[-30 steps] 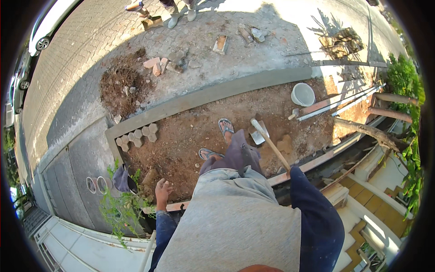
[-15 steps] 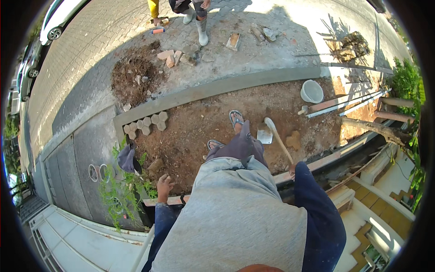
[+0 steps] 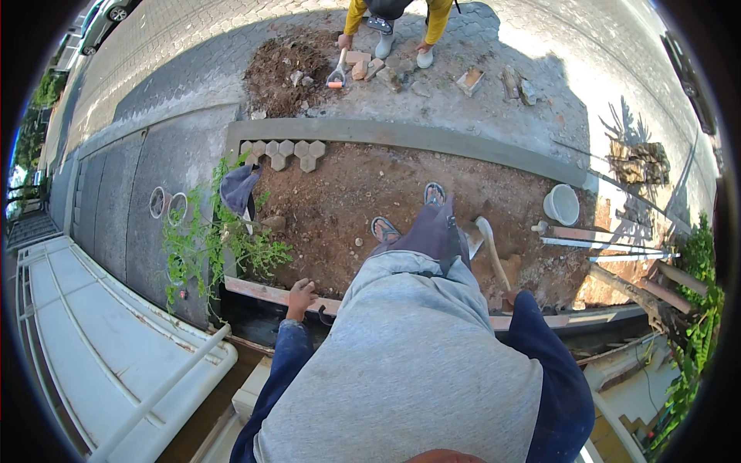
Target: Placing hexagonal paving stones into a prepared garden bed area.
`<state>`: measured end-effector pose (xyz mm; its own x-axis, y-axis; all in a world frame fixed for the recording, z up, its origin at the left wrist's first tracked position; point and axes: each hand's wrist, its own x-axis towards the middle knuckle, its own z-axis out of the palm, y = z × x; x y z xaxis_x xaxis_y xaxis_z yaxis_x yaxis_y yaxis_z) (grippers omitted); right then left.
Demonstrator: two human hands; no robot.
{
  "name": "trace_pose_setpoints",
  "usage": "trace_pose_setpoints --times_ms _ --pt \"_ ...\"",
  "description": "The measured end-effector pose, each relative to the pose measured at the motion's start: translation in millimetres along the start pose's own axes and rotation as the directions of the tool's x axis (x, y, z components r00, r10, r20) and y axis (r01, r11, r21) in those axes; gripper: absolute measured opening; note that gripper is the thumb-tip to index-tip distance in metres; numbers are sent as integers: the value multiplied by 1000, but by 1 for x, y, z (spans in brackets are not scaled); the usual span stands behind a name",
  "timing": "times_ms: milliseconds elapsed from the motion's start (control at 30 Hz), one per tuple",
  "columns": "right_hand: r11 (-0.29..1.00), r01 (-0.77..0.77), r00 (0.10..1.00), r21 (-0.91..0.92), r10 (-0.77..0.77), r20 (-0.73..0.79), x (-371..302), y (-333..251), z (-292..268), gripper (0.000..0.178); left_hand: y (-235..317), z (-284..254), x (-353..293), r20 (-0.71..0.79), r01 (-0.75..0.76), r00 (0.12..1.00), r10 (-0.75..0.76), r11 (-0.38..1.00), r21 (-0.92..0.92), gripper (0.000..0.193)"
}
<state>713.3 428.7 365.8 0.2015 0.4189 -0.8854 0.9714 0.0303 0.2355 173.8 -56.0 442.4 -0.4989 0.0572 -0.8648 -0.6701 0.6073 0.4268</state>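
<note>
My right hand is closed round the lower end of a wooden hoe handle. The hoe's pale metal blade rests on the brown soil beside my leg, partly hidden by my trousers. My left hand hangs free at my left side, fingers loosely bent and apart, near the pinkish edging of the bed. Both my feet, in flip-flops, stand on the soil. Several hexagonal pavers lie joined in the bed's far left corner.
Beyond the concrete kerb, a co-worker in yellow sleeves bends over bricks, one hand at a tool with an orange edge. A white bucket and pipes lie right. A leafy plant and dark cap stand left.
My view has swung, moving the bed rightward in the picture. The co-worker has bent down over the bricks, and the orange-edged tool now lies nearer them. My right hand keeps the hoe.
</note>
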Motion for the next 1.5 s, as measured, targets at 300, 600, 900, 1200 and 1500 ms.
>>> trace_pose_setpoints --times_ms 300,600,900,1200,1500 --pt "985 164 910 55 -130 -393 -85 -191 -100 73 -53 0 -26 -70 94 992 -105 984 -151 57" --pt "748 661 676 -55 -626 -388 -76 -348 -126 50 -18 34 -3 -15 77 996 -82 974 -213 56" --pt "36 921 186 -387 -915 357 74 -400 -166 23 85 46 3 -52 72 996 -78 992 -105 56" --pt "492 846 513 -207 -857 57 -44 -627 -197 48 188 80 -6 18 10 1000 -9 999 -41 63" --pt "457 885 463 -84 -884 65 -96 -720 -145 29 228 32 4 -36 -179 984 176 976 -125 54"
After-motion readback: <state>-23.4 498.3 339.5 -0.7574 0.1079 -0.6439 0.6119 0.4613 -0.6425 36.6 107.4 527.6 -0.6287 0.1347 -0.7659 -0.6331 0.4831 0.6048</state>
